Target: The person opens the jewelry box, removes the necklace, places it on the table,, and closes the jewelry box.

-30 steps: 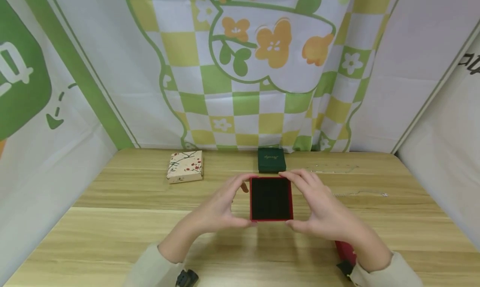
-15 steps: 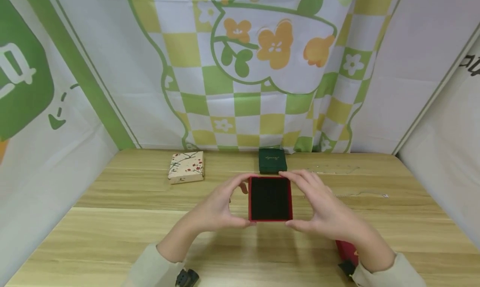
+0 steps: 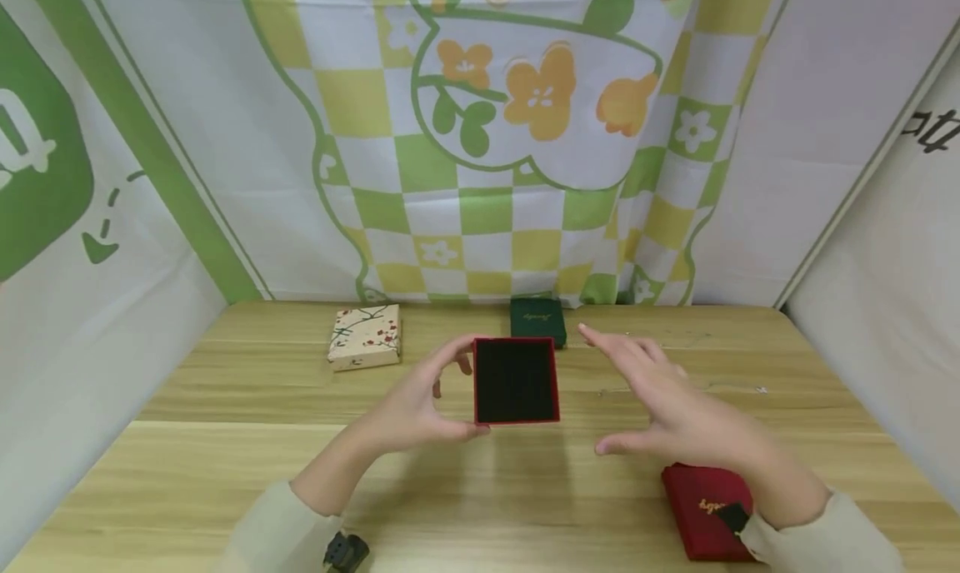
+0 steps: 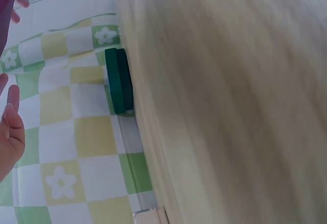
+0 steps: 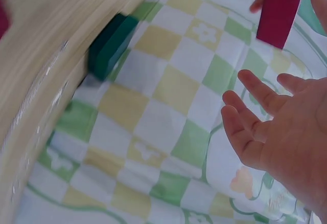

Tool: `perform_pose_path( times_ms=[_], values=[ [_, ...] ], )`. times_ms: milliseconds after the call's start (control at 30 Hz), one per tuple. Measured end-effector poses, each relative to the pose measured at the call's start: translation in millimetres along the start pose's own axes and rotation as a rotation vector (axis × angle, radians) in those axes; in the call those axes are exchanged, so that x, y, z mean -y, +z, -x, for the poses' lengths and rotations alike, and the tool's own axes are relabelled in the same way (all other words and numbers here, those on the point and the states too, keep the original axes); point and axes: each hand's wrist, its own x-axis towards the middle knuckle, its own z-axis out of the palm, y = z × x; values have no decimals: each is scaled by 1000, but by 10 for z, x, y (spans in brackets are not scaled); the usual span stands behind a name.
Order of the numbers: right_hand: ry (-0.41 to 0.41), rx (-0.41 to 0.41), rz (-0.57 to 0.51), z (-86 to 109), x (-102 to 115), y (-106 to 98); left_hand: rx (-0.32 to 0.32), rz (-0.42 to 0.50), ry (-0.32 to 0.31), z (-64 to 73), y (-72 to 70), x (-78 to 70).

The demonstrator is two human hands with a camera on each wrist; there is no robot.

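My left hand (image 3: 415, 402) holds a small square red box (image 3: 517, 381) above the table, thumb at its near edge and a finger at its far edge. The box's black inside faces up; its plain red side (image 5: 278, 12) shows in the right wrist view. My right hand (image 3: 663, 406) stands apart from the box, to its right, with fingers spread and nothing in them. Under the right forearm lies a red lid (image 3: 705, 510) with gold lettering, partly hidden by the wrist.
At the table's back are a cream box with a blossom print (image 3: 366, 337) and a green box (image 3: 537, 321) with gold lettering. Thin silver chains (image 3: 720, 387) lie at the right. A checked curtain (image 3: 487, 215) hangs behind the wooden table (image 3: 247, 440).
My right hand has let go of the red box and moved right. The left hand has carried the box slightly left and up in view. More of the red lid now shows.
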Motion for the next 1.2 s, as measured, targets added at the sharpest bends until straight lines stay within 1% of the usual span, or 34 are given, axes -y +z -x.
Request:
perform_pose_path(
  times_ms=[133,200,300,367,467,600,700,800,933,1033,1133,1200],
  values=[
    [38,41,68,48,-59,-121,0,8,-19,10,-48,-35],
    [42,55,104,75,-98,-173,-2,21,-16,15,-54,-39],
    [42,59,151,137,-167,-239,-5,34,-30,24,-51,-21],
    [41,59,167,203,-220,-263,-5,39,-42,31,-47,-12],
    [81,73,165,320,-298,-269,-6,42,-54,37,-43,0],
    [138,88,156,489,-418,-214,-6,35,-48,41,-33,34],
    [148,106,160,596,-523,-146,-6,17,-45,45,-25,48],
    [171,153,149,685,-624,-60,-10,10,-45,55,-24,51],
    [206,231,85,824,-733,59,-5,6,-44,63,-22,55],
    [211,286,28,932,-790,138,10,6,-58,75,-15,65],
    [225,340,4,1008,-826,187,23,9,-72,87,-8,75],
    [238,368,-4,1039,-835,207,26,12,-65,92,-5,90]
  ],
)
